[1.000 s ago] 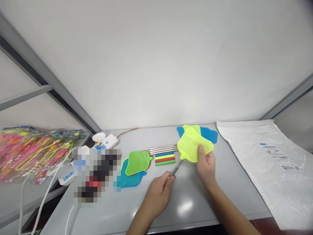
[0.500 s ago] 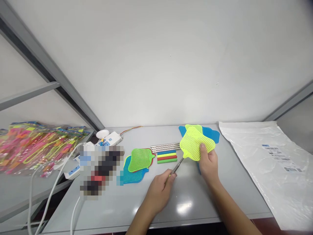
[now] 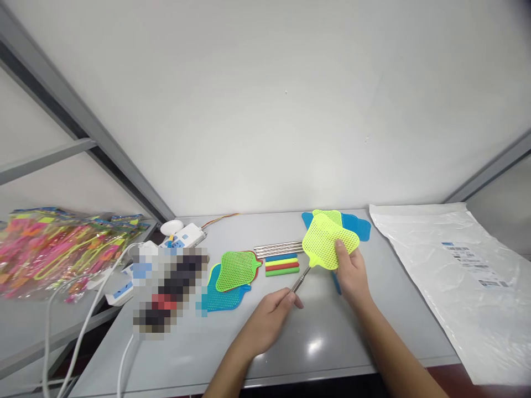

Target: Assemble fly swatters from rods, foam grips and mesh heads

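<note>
A yellow-green fly swatter head (image 3: pixel 322 241) with a perforated face is gripped at its right side by my right hand (image 3: pixel 351 272), thumb on top. Its narrow neck joins a metal rod (image 3: pixel 301 279), and my left hand (image 3: pixel 271 318) is closed round the lower part of that rod. Behind the held swatter, more blue swatter heads (image 3: pixel 357 225) and a yellow-green one (image 3: pixel 327 213) lie on the table. Left of my hands rests a stack with a green swatter head (image 3: pixel 238 271) over red and blue ones (image 3: pixel 224 298).
Metal rods (image 3: pixel 276 249) and coloured handle tubes (image 3: pixel 282 265) lie mid-table. A white plastic mailer (image 3: pixel 460 287) covers the right end. At left are white power strips (image 3: pixel 188 236), cables, a pixelated dark object (image 3: pixel 178 287) and a heap of bagged colourful items (image 3: pixel 62 249).
The swatter head and my right hand have shifted slightly left. My left hand still holds the rod, its fingers a little looser. The whole view has moved slightly.
</note>
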`<state>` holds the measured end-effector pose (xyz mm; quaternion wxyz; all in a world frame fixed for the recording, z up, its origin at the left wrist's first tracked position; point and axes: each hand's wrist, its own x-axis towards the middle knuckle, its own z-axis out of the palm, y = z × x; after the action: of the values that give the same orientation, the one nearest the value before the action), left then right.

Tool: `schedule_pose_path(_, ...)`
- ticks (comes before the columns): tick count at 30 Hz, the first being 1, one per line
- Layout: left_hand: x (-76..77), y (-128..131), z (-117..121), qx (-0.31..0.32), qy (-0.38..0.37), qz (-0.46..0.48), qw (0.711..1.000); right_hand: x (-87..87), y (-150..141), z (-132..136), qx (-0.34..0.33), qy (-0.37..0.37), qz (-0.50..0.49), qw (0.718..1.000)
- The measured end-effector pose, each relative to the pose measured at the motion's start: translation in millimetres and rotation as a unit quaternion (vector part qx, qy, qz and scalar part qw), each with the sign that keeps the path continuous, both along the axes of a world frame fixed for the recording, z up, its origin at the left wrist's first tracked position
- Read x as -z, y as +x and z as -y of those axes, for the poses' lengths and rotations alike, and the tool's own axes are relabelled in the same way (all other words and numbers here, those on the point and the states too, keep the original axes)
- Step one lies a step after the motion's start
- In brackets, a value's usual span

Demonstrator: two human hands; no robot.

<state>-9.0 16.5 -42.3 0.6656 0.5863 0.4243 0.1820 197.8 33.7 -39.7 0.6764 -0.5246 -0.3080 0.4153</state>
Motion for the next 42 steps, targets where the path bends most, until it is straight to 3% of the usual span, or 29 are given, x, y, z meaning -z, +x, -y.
schedule_pose_path(4, -0.9, -3, -3, 0.050, -0.179, 0.132, 0.974, 2.3, 0, -2, 0.007, -0.011, -0.009, 1.000)
schedule_pose_path(8, -1.5, 1, -3, 0.060, -0.243, 0.187, 0.950, 6.4, 2, -5, -0.001, -0.024, -0.025, 0.999)
schedule_pose_path(19, -3.4, 8, -5, 0.030, -0.088, 0.046, 0.995, 5.7, 6, -6, 0.002, -0.023, 0.004, 1.000)
schedule_pose_path(22, -5.5, 7, -3, 0.016, -0.009, -0.019, 1.000, 4.0, 6, -5, 0.003, -0.015, 0.030, 0.999)
schedule_pose_path(26, -13.1, 7, 2, -0.018, 0.164, -0.140, 0.976, 3.4, 3, -4, 0.003, 0.003, 0.053, 0.999)
schedule_pose_path(29, -17.8, 7, 4, -0.021, 0.191, -0.162, 0.968, 2.8, -2, -3, -0.006, -0.002, 0.043, 0.999)
schedule_pose_path(31, -18.3, 7, 3, -0.021, 0.161, -0.133, 0.978, 1.9, -5, -3, -0.019, -0.015, 0.045, 0.999)
schedule_pose_path(34, -15.5, 4, -1, -0.005, 0.012, -0.044, 0.999, 0.0, -7, -1, -0.052, -0.027, 0.042, 0.997)
schedule_pose_path(38, -11.0, 0, -8, 0.034, -0.207, 0.101, 0.973, -1.6, -7, -1, -0.065, -0.028, 0.036, 0.997)
schedule_pose_path(42, -12.2, 3, -11, 0.050, -0.243, 0.118, 0.961, -0.3, -5, -3, -0.058, -0.034, 0.024, 0.997)
